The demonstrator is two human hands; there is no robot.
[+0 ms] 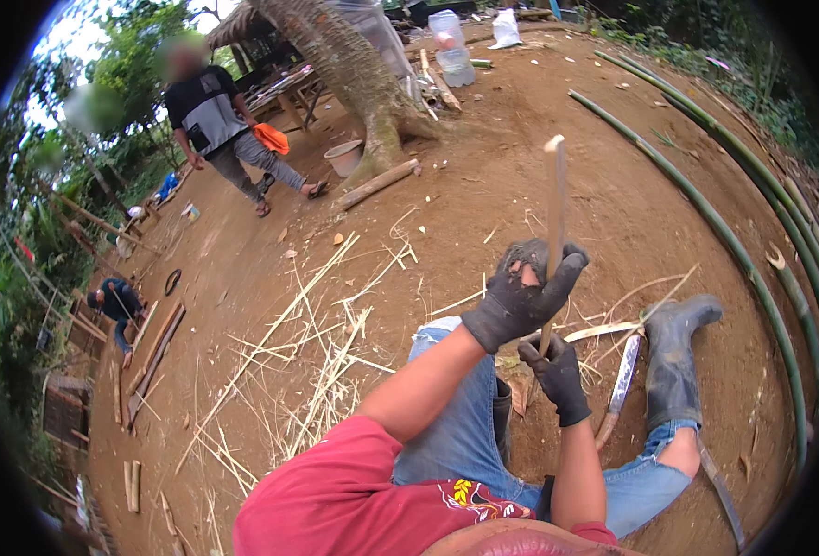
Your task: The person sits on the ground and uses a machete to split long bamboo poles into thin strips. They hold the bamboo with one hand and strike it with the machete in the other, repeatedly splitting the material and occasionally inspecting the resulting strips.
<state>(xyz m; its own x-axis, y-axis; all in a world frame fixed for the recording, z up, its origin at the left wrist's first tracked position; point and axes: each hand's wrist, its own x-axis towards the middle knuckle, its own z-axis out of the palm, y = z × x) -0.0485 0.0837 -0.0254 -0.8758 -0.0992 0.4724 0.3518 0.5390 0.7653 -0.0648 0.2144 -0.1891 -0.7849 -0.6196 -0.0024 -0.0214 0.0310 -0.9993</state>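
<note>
My left hand (523, 295), in a worn dark glove with bare skin showing through, is closed around a pale bamboo stick (556, 190). The stick stands nearly upright in front of me. Below it, my right hand (560, 378), also in a dark glove, grips the stick's lower end. Just right of that hand, a long blade-like tool (623, 373) with a whitish face and a brown lower part lies against the ground. Thin pale strips (604, 331) curl between my hands and my dark rubber boot (676, 357).
Split strips and shavings (321, 380) litter the dirt to my left. Long green bamboo poles (697, 199) lie along the right. A tree trunk (363, 83), a log (379, 183) and a bucket (343, 159) stand ahead. One person (228, 120) walks; another (122, 306) crouches far left.
</note>
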